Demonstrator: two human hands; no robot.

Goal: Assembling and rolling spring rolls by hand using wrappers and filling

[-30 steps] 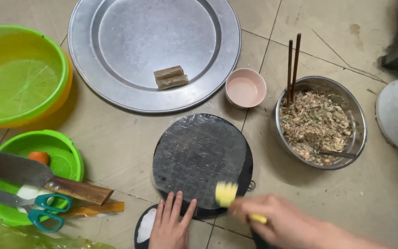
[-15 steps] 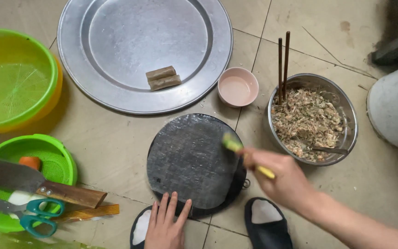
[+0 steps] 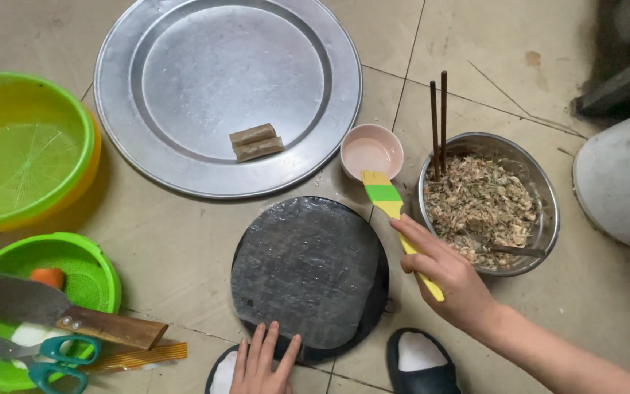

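Here, the right hand (image 3: 450, 273) closes around the yellow handle of a pastry brush (image 3: 395, 215), fingers curled and thumb hidden beneath, the tool angled toward 11 o'clock. The brush's yellow-and-green head lies just beside the small pink bowl (image 3: 372, 152), at the bowl's 6 o'clock edge; whether the two touch cannot be told. At 9 o'clock from the right hand sits a round dark board (image 3: 310, 279) covered by a translucent rice paper sheet (image 3: 297, 270). The left hand (image 3: 262, 362) rests open and flat, fingers spread, its tips on the board's 6 o'clock rim, holding nothing.

At 1 o'clock from the right hand stands a steel bowl (image 3: 545, 211) of shredded filling (image 3: 479, 208), with a pair of dark chopsticks (image 3: 438, 124) leaning on its 11 o'clock rim and a spoon handle (image 3: 515, 252) lying in the mix. Beyond the board, at 12 o'clock, a large round metal tray (image 3: 184, 66) carries two brown wrapped rolls (image 3: 256, 142) side by side. At the frame's 9 o'clock a green colander (image 3: 23, 149) nests in a yellow basin (image 3: 89, 171). At 7 o'clock a second green basket (image 3: 89, 266) bears a cleaver with a wooden handle (image 3: 52, 310) and teal-handled scissors (image 3: 56, 357). Two dark slippers (image 3: 421, 365) show on the tiled floor (image 3: 176, 241) at 6 o'clock.
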